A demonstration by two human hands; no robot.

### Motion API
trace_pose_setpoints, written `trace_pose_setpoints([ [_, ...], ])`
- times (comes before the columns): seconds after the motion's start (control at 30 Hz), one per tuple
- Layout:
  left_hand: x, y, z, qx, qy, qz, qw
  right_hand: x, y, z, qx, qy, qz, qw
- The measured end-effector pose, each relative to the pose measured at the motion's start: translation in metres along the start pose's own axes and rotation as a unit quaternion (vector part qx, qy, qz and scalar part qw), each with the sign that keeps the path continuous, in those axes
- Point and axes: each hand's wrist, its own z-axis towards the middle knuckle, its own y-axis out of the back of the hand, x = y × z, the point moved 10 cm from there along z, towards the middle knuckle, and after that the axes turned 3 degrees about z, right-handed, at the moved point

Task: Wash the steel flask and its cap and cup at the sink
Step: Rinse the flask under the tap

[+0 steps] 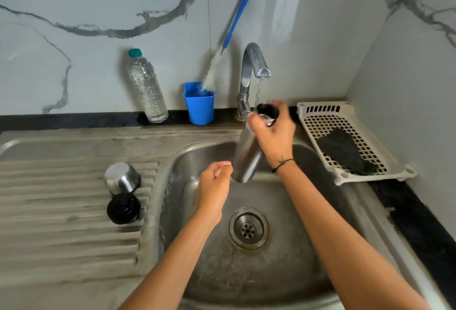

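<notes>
Our right hand [272, 134] grips the steel flask [248, 154] near its neck, tilted, its dark mouth under the stream from the tap [251, 68]. Our left hand [214, 184] hangs loosely curled over the sink basin [283, 272], just left of the flask's base, holding nothing. The basin below the tap lies open down to the drain [248, 228]. The flask's neck is hidden by fingers and motion blur. Left of the tap, on the ribbed drainboard [61, 211], the steel cup [122, 177] (upside down) touches the black cap [123, 208]. A blue cup [199, 103] holding a bottle brush [229, 38] and a plastic bottle [147, 87] stand left of the tap; right of it, a white rack [318, 114] carries a dark cloth [345, 151].
</notes>
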Motion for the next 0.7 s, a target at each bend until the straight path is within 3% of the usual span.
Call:
trace_pose_setpoints([
  [0.1,-0.005,-0.004,-0.004,0.011,-0.006,0.019,1.0,-0.028,-0.03,-0.024,0.102,-0.045,-0.067,0.992],
  [0.27,-0.006,0.008,0.004,-0.009,-0.008,0.011,1.0,0.008,0.0,-0.006,-0.01,0.019,-0.014,1.0],
  [0.4,0.014,0.014,0.001,-0.025,0.044,0.002,0.999,-0.026,-0.028,-0.026,0.089,-0.063,-0.058,0.992],
  [0.57,0.059,0.007,-0.014,0.0,0.191,-0.042,0.981,-0.033,0.017,-0.046,-0.011,-0.138,0.087,0.987],
  [0.63,0.066,0.006,-0.02,-0.008,0.212,-0.07,0.975,-0.046,0.033,-0.055,-0.081,-0.208,0.194,0.955],
  [0.7,0.058,0.01,-0.016,-0.029,0.181,-0.085,0.979,-0.066,0.043,-0.067,-0.149,-0.284,0.279,0.905],
])
